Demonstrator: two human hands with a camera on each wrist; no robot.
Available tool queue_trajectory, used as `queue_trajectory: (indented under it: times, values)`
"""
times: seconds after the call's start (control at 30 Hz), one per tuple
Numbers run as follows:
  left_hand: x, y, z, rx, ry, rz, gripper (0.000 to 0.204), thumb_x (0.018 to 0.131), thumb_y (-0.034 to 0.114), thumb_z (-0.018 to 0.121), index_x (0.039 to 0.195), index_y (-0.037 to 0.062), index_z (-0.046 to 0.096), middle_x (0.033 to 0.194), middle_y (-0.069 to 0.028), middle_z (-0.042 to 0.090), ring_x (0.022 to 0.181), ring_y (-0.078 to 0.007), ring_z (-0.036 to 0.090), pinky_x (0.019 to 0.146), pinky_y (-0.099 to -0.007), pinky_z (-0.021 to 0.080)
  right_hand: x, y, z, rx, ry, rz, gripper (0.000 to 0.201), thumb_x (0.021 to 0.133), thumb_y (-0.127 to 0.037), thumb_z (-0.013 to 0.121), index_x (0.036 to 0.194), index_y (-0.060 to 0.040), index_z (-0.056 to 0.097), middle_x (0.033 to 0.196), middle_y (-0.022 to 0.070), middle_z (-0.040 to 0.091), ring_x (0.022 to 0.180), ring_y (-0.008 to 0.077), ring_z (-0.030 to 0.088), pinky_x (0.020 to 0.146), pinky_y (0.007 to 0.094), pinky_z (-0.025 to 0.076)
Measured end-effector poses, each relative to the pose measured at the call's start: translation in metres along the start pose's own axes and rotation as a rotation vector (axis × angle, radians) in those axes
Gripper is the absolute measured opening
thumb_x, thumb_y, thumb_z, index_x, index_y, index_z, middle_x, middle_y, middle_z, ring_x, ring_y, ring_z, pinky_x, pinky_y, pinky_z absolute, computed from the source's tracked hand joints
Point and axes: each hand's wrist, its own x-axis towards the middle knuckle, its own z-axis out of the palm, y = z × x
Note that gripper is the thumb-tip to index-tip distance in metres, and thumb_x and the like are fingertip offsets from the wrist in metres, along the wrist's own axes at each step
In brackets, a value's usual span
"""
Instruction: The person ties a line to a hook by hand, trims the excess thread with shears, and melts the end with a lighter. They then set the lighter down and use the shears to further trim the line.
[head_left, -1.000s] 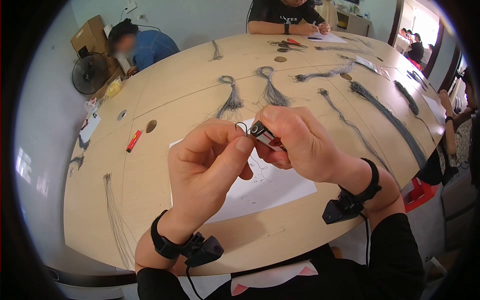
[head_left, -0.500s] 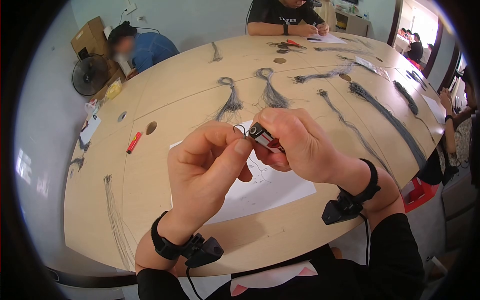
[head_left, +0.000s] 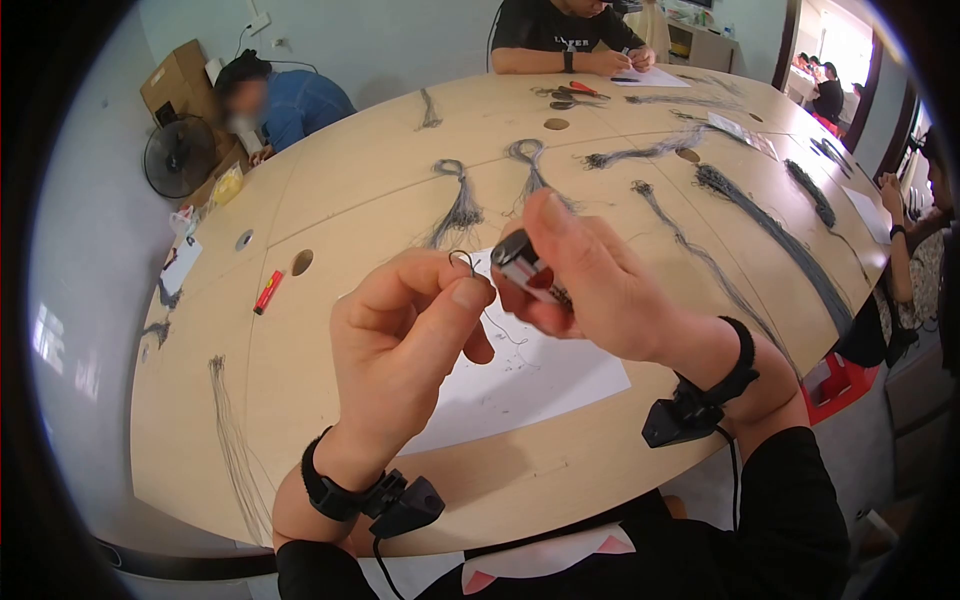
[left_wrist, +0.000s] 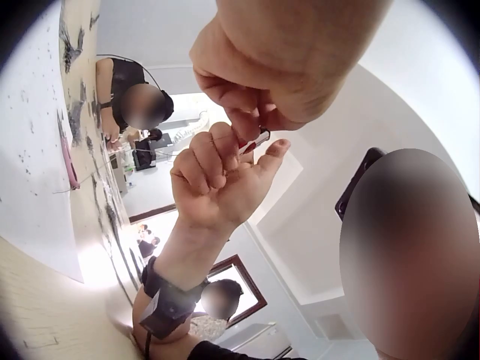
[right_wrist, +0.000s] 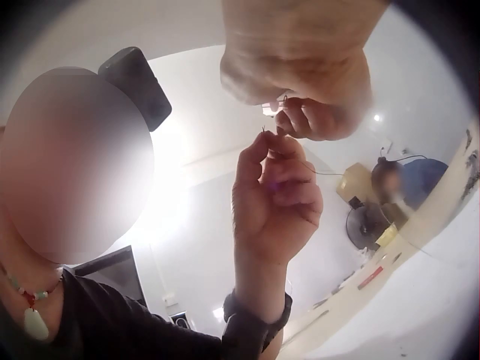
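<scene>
My left hand (head_left: 400, 335) pinches a small dark fish hook (head_left: 458, 257) between thumb and forefinger, its bend standing above the fingertips. A thin dark line (head_left: 518, 341) trails below the hook, over the paper. My right hand (head_left: 605, 285) holds a small black, white and red printed object (head_left: 522, 262) with a rounded dark end, its kind not clear. Its thumb is raised above the object, which sits a short gap right of the hook. In the left wrist view, a red and white part (left_wrist: 255, 141) of this object shows between the hands.
Under my hands lies a white sheet (head_left: 560, 385) with dark specks. Bundles of grey lines (head_left: 460, 205) lie around the table (head_left: 330, 350). A red lighter (head_left: 267, 292) lies at left, beside a round hole (head_left: 302, 262). Scissors (head_left: 578, 103) lie at the back, near a seated person.
My hands have parted slightly: the left hand has shifted left with the hook. The right thumb has lifted, and the printed object has tilted and drawn away from the hook.
</scene>
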Motion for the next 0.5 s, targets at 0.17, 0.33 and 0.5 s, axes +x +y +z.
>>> queue_trajectory:
  times: [0.17, 0.33, 0.5]
  values:
    - [0.0, -0.002, 0.001, 0.016, -0.042, 0.023, 0.004, 0.076, 0.002, 0.051, 0.078, -0.0009, 0.052, 0.068, -0.0047, 0.054, 0.052, -0.0087, 0.051, 0.045, -0.0178, 0.04, 0.003, 0.008, 0.003, -0.188, 0.156, -0.285, 0.03, 0.078, -0.03, 0.05, 0.072, -0.0005, 0.05, 0.057, 0.0009, 0.047, 0.049, 0.0048, 0.038, 0.043, 0.0186, 0.031]
    - [-0.001, -0.006, 0.0, 0.055, -0.03, 0.013, 0.003, 0.076, 0.003, 0.052, 0.077, -0.0003, 0.052, 0.066, -0.0038, 0.053, 0.052, -0.0081, 0.051, 0.043, -0.0167, 0.038, 0.0, 0.01, 0.001, -0.271, 0.112, -0.302, 0.012, 0.074, -0.008, 0.055, 0.082, -0.0003, 0.052, 0.066, -0.0013, 0.05, 0.06, 0.0027, 0.045, 0.051, 0.0159, 0.036]
    - [0.0, -0.007, -0.001, 0.046, -0.028, 0.041, 0.002, 0.076, 0.003, 0.051, 0.076, 0.0003, 0.052, 0.067, -0.0039, 0.053, 0.051, -0.0076, 0.051, 0.043, -0.0165, 0.037, -0.001, 0.009, -0.003, -0.546, 0.125, -0.501, 0.012, 0.075, -0.011, 0.055, 0.083, -0.0025, 0.052, 0.061, 0.002, 0.052, 0.052, 0.0064, 0.046, 0.048, 0.0185, 0.037]
